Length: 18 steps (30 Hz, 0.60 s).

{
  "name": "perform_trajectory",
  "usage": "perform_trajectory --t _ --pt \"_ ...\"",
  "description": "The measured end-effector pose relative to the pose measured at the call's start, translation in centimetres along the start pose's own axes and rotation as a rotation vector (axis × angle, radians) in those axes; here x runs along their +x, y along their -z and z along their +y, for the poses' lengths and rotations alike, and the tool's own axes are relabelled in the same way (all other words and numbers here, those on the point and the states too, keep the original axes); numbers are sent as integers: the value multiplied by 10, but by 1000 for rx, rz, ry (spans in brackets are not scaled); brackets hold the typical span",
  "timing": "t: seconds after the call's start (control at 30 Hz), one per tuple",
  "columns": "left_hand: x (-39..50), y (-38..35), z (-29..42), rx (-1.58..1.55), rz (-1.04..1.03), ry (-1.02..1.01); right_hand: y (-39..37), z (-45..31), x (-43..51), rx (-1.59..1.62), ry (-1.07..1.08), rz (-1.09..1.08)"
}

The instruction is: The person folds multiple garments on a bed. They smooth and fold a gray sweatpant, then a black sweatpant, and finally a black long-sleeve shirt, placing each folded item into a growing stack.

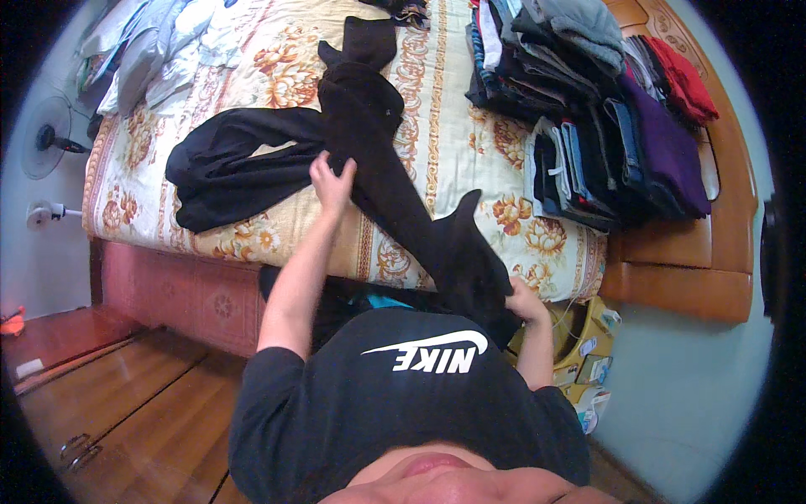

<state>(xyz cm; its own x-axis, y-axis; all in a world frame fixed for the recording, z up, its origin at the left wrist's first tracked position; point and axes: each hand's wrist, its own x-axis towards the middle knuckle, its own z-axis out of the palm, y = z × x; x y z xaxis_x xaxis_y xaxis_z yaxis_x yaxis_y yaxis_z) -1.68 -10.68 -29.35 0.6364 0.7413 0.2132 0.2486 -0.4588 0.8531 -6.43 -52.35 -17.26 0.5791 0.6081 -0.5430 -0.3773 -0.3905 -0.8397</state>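
Note:
A long black garment point(390, 176), soft and stretchy-looking, runs diagonally over the bed from the far middle to my body. Its near end widens, with a pointed flap standing out on the bed side. My right hand point(527, 302) grips the outer edge of that near end. Beside the garment's middle, my left hand point(334, 183) touches black cloth with thumb and fingers apart; whether it pinches a fold is unclear. Another stretch of black cloth point(245, 164) spreads in a loop to the left, meeting the long garment near my left hand. Whether the two are joined is hidden.
A flower-patterned sheet point(252, 242) covers the bed. Folded clothes point(554, 69) stand in stacks at the right by the wooden headboard point(667, 249). Pale clothes point(170, 57) lie at the far left, near a fan point(47, 135). A yellow container point(585, 327) stands beside the bed.

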Motion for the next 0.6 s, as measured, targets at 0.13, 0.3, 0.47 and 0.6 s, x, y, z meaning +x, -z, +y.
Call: perform_trajectory --t 0.13,0.3,0.47,0.6 --pt "82 -27 -2 -464 -195 494 20 -18 -49 -358 174 -153" --pt "103 -68 25 -181 -320 627 43 5 -72 -237 48 6" --pt "84 -30 8 -422 -174 421 69 40 -66 441 122 624" --pt "48 75 -10 -1359 -230 687 99 56 -48 957 289 606"
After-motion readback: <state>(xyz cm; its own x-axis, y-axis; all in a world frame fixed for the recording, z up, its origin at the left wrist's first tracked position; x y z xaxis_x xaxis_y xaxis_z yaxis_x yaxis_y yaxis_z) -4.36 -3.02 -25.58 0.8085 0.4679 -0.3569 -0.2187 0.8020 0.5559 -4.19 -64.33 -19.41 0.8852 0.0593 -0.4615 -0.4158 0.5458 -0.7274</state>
